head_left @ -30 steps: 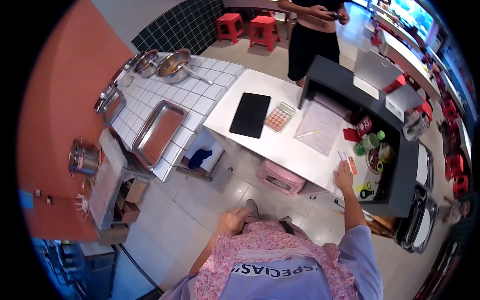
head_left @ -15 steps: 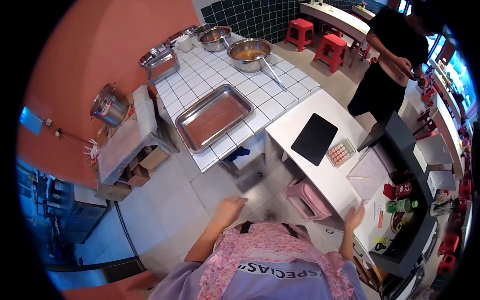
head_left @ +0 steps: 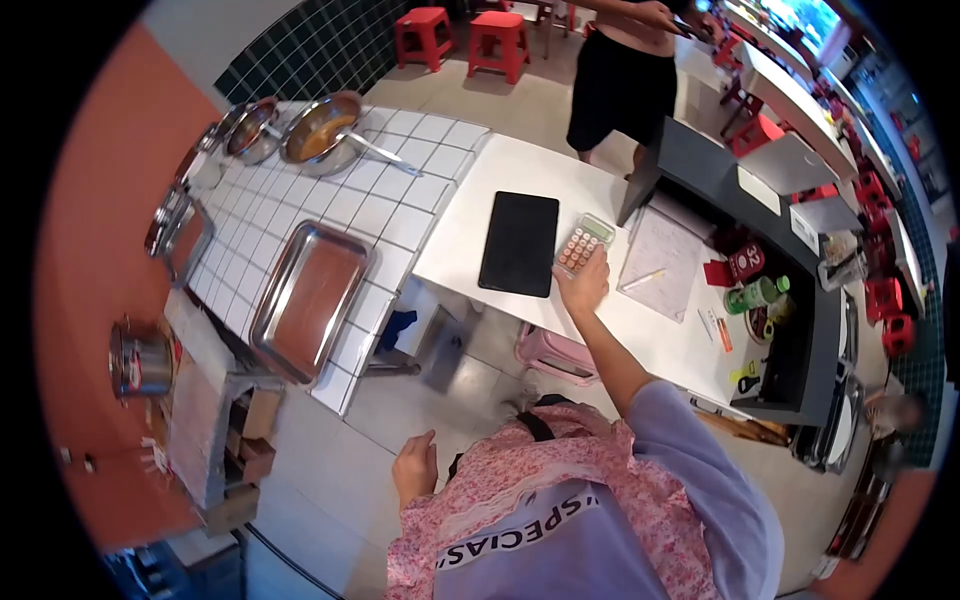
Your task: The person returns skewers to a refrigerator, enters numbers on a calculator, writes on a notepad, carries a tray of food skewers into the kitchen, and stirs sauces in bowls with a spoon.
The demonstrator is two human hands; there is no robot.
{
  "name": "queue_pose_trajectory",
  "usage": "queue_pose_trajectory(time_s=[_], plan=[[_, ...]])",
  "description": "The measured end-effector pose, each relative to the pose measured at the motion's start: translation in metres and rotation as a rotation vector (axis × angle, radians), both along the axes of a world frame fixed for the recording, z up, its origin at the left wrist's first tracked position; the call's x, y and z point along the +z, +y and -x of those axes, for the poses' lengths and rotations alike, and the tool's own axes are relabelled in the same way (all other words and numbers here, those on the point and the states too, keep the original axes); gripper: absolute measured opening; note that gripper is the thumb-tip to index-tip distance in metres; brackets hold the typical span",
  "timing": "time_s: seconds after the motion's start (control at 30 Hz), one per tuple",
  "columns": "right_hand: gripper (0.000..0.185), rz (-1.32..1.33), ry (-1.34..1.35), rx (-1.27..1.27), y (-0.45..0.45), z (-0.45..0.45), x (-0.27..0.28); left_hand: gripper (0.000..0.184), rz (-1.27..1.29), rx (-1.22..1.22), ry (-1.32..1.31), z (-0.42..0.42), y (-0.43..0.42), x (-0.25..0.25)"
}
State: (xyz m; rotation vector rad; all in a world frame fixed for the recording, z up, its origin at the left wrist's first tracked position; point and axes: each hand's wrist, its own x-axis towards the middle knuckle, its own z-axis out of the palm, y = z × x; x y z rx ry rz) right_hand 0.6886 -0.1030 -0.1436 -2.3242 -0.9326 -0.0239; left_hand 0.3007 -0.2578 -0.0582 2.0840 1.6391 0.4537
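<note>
My right hand (head_left: 583, 288) reaches over the white counter, its thumb and fingers around the near end of a calculator (head_left: 581, 246) with orange keys and a clear rim. The calculator lies tilted on the counter. Just left of it is a black tablet (head_left: 519, 244), face up with a dark screen. On the other side are a sheet of paper (head_left: 662, 262) and a pen (head_left: 643, 280). My left hand (head_left: 414, 468) hangs low over the floor, loosely open with nothing in it, beside my pink floral apron (head_left: 560, 455).
A steel tray (head_left: 310, 300) and a steel bowl of orange liquid (head_left: 322, 135) with a ladle stand on the tiled counter. A dark shelf unit (head_left: 740, 190) borders the right side, near a green bottle (head_left: 755, 294). Below is a pink stool (head_left: 556, 352). Another person (head_left: 625, 95) stands beyond.
My view has turned right and moved closer to the white counter. My right hand has gone from the counter's near edge onto the calculator. My left hand stays low and free.
</note>
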Motion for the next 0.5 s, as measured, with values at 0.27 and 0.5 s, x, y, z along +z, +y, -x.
queue_pose_trajectory(time_s=[0.27, 0.5], plan=[[0.124, 0.200, 0.199, -0.355, 0.047, -0.002, -0.005, 0.022, 0.012, -0.140, -0.018, -0.057, 0.057, 0.010], [0.107, 0.107, 0.195, -0.220, 0.028, -0.024, -0.016, 0.022, 0.012, -0.279, -0.023, -0.103, 0.088, 0.007]])
